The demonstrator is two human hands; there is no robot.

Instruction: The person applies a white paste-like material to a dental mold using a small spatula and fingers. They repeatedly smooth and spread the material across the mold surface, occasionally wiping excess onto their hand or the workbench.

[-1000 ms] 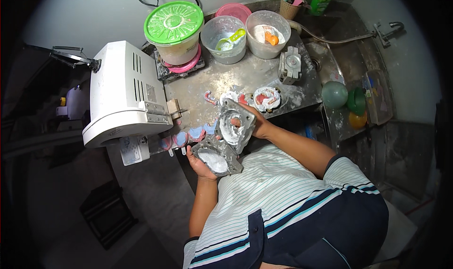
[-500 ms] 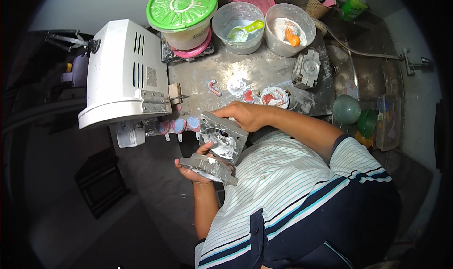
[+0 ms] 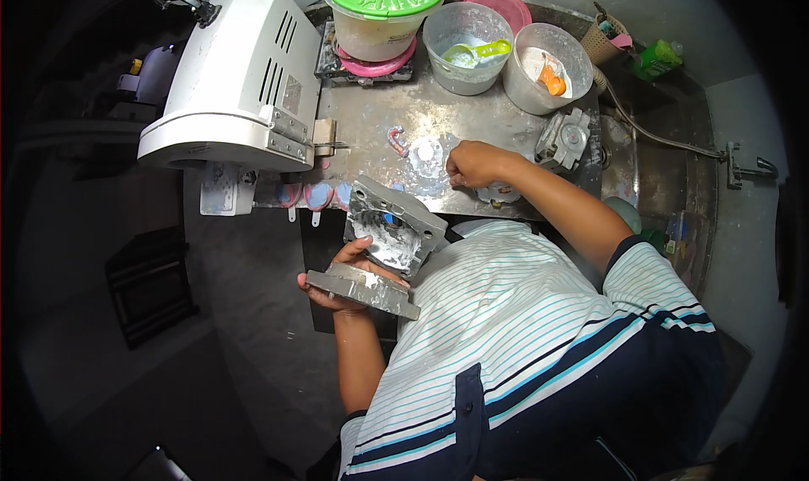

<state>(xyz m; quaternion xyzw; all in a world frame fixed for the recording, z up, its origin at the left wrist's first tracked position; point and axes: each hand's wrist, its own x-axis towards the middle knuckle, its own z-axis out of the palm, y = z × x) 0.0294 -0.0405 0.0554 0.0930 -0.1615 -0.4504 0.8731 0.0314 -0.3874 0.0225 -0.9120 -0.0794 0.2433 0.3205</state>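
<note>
Two grey metal halves of a dental flask are at the bench's front edge, close to my striped shirt. My left hand [image 3: 344,277] holds the lower flask half [image 3: 362,289] from beneath and behind, its thumb reaching the upper flask half [image 3: 389,228]. White plaster coats the inside of the upper half, and a bit of blue shows through its opening. My right hand [image 3: 479,164] is down on the bench with its fingers curled in; what they hold, if anything, is hidden. Beside it lie white plaster residue [image 3: 427,154] and a small horseshoe-shaped red-and-blue piece [image 3: 396,141]. Under my right wrist a plaster-covered round piece [image 3: 499,194] partly shows.
A white machine housing [image 3: 240,72] stands at the left. At the back are a green-lidded tub [image 3: 375,34] and two clear tubs of powder with scoops, one green [image 3: 477,53], one orange [image 3: 552,80]. Another metal flask [image 3: 563,140] sits right, near the sink and tap [image 3: 746,169].
My right hand has let go of the upper flask half and moved right onto the bench, covering the spot where a small red piece lay. The view has shifted slightly.
</note>
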